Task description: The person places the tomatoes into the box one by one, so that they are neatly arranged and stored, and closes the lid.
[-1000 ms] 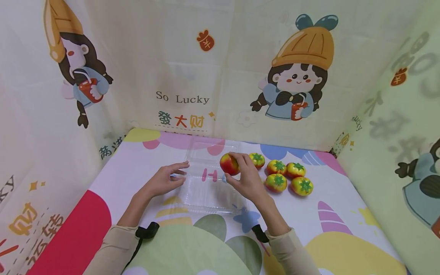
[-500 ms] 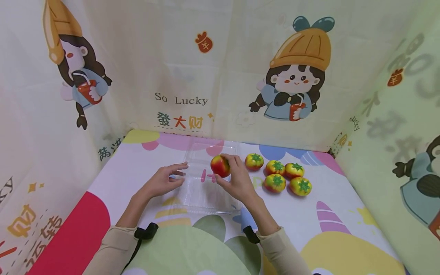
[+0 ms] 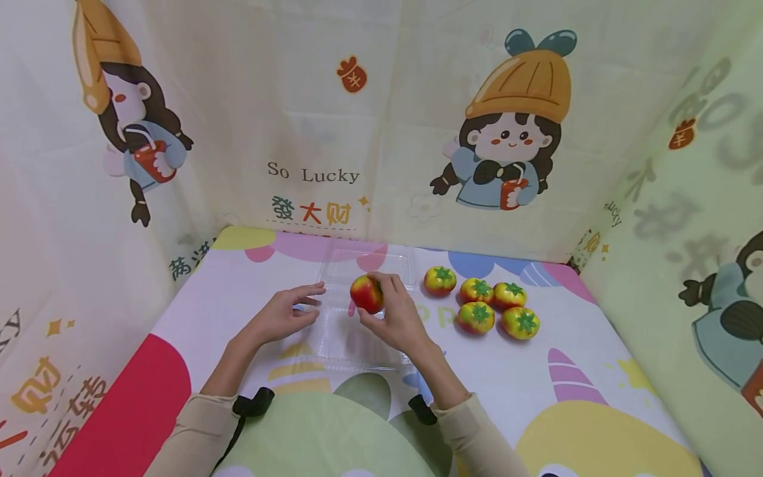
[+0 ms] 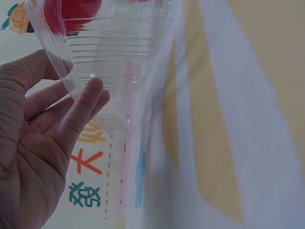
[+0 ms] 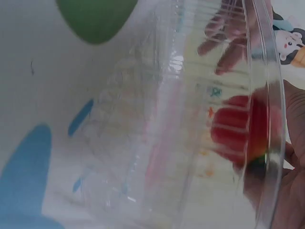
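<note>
In the head view, a red-and-yellow round fruit [image 3: 366,294] is held between the thumb and fingers of the right hand [image 3: 393,315], above a clear plastic box [image 3: 352,354]. That fruit [image 5: 233,129] shows through the clear wall in the right wrist view, with part of the right hand [image 5: 290,191] beside it. The left hand [image 3: 289,314] stays at the box's left edge, its thumb and fingers apart. In the left wrist view, the fingertips of the left hand [image 4: 43,129] overlap the rim of the clear box [image 4: 109,43].
Several red-and-yellow fruits with green star-shaped tops, one of them an upright fruit [image 3: 476,318], stand right of the box. The clear lid part [image 3: 340,265] lies behind it. A patterned cloth [image 3: 572,371] covers the table, and printed curtains [image 3: 393,132] surround it.
The right hand has moved left and slightly nearer the person with the fruit, from the box's right side to over its middle. The left hand has hardly moved.
</note>
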A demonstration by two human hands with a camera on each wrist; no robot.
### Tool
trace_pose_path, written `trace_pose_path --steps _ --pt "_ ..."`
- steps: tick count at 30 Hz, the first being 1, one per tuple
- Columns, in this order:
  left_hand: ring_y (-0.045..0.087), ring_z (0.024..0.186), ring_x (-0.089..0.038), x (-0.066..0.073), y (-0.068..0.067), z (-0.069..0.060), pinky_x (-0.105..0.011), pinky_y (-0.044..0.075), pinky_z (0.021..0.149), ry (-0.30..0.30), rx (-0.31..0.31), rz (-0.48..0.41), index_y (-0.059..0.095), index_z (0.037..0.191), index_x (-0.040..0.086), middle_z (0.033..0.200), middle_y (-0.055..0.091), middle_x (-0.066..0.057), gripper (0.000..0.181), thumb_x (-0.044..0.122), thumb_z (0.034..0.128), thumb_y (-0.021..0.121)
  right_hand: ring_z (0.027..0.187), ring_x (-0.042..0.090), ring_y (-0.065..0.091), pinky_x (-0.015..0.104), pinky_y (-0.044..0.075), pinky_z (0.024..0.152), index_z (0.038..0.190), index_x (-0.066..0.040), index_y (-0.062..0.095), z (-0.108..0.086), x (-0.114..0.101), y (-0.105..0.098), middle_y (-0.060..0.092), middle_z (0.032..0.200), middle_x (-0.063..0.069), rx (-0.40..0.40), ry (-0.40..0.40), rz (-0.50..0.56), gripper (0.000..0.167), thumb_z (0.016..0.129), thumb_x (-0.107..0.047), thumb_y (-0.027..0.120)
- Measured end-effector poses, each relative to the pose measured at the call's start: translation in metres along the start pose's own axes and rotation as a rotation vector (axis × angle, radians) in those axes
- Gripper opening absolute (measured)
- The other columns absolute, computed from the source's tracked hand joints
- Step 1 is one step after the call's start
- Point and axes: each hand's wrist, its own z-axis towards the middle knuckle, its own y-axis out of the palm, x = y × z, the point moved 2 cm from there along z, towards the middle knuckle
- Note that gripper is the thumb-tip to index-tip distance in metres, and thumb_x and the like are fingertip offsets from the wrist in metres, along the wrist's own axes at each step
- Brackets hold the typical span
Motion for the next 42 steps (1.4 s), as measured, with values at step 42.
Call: trace_pose_path --steps 42 --pt "0.067 0.118 -0.038 -0.002 -0.001 0.002 -0.04 0.06 0.09 -0.034 -0.016 0.018 0.054 0.145 -0.002 0.153 0.049 -0.022 0.053 0.002 0.0937 0.069 0.114 0.028 0.061 0.041 0.058 0.098 0.14 -0.008 0.051 0.008 -0.007 0.048 0.058 0.131 0.014 -0.094 0.121 0.056 0.065 0.087 -0.029 0.082"
